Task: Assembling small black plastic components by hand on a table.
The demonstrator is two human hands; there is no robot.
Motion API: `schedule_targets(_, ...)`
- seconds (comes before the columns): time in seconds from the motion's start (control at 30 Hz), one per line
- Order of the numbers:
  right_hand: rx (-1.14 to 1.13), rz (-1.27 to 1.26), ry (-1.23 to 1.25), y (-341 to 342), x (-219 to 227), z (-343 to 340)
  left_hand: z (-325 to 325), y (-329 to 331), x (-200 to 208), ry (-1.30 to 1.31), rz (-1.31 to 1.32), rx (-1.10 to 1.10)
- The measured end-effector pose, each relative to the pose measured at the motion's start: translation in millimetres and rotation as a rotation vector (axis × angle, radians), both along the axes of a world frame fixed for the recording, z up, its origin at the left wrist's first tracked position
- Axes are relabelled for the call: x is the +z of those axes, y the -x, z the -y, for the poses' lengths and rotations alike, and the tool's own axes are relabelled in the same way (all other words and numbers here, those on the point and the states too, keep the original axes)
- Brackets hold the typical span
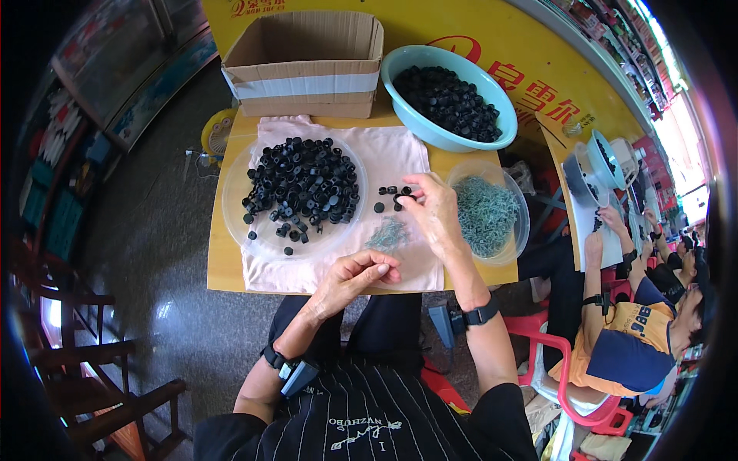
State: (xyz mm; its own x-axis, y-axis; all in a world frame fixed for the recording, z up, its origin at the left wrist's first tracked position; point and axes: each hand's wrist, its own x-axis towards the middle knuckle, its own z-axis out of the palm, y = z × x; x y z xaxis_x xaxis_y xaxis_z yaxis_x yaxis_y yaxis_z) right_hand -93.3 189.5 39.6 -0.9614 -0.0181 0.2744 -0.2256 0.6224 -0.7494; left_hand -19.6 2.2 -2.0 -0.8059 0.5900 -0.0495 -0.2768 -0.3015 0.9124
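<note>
My right hand reaches over the pink cloth, thumb and forefinger closing on a small black round cap beside several loose ones. Nearer the table's front edge, my left hand is closed, thumb pressed to the fingers; whatever it may hold is hidden. Between the hands lies a small heap of thin grey-green pieces. A big pile of black caps covers a clear round tray on the left. On the right, a clear round dish holds many more grey-green pieces.
Behind the work area stand an open cardboard box and a light-blue basin full of black parts. At the far right, a person in an orange and navy top works at another table. A red plastic chair stands nearby.
</note>
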Motion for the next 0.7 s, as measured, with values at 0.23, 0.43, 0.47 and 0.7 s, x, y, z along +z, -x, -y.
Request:
schedule_targets(0.23,0.019,0.004,-0.161,-22,-6,-4,1,3,-3,0.009,-0.005,-0.008)
schedule_targets(0.43,-0.001,-0.056,-0.277,-26,3,-1,2,1,-5,0.002,0.014,-0.023)
schedule_targets(0.47,-0.001,-0.052,-0.276,-26,5,2,3,1,-5,-0.003,0.020,-0.032)
schedule_targets(0.7,-0.097,0.022,-0.399,-17,-5,10,2,-1,-1,-0.007,0.075,-0.041)
